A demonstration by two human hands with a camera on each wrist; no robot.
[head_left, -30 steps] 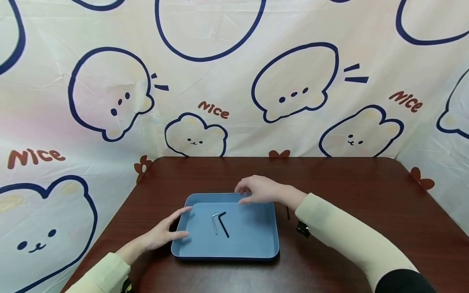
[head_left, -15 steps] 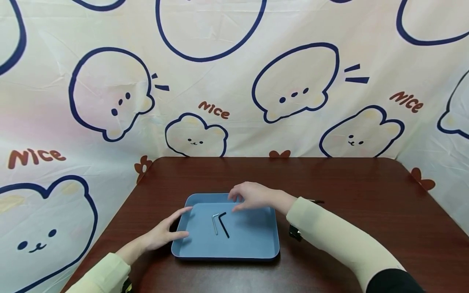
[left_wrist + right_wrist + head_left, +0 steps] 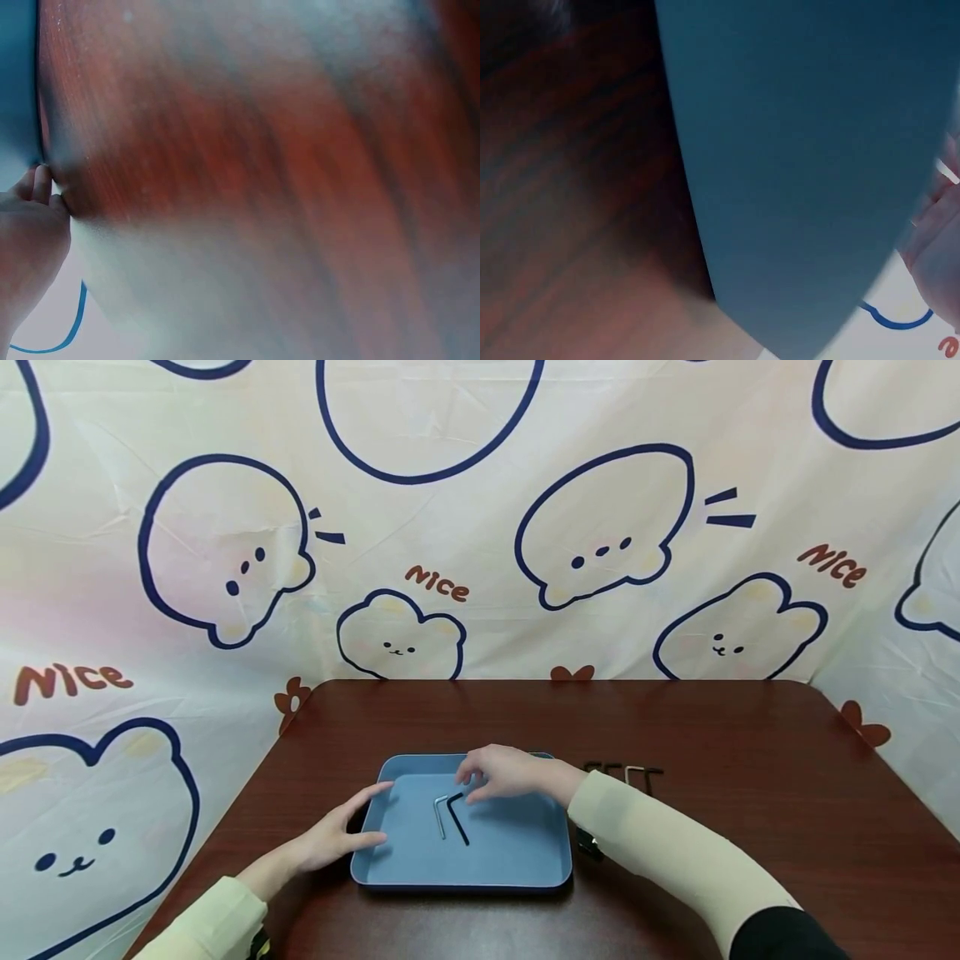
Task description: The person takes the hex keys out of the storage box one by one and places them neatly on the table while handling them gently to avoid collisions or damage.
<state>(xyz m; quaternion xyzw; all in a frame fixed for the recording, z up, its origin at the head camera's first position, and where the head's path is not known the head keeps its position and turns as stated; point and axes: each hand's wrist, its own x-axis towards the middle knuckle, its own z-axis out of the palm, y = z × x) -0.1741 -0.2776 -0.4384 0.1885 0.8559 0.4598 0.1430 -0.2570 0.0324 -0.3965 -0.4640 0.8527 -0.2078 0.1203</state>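
Pale green sleeves (image 3: pixel 660 831) are worn above both hands. Against the left rim of the blue tray (image 3: pixel 517 856), the left hand (image 3: pixel 330 837) is rested, thumb and fingers spread wide. Over the tray, the right hand (image 3: pixel 510 772) is held with fingers loosely bent and thumb parted from them; whether the black hex key (image 3: pixel 458 821) beside it is touched cannot be told. That key and a silver hex key (image 3: pixel 439 819) are laid side by side inside the tray. Since the earlier frames, the right hand has been brought nearer them, and a row of hex keys (image 3: pixel 634 769) beyond the forearm has been uncovered. Dark brown wood grain is shown on the table (image 3: pixel 750 752); behind it, "Nice" is printed repeatedly on a cartoon-patterned cloth (image 3: pixel 480 535).
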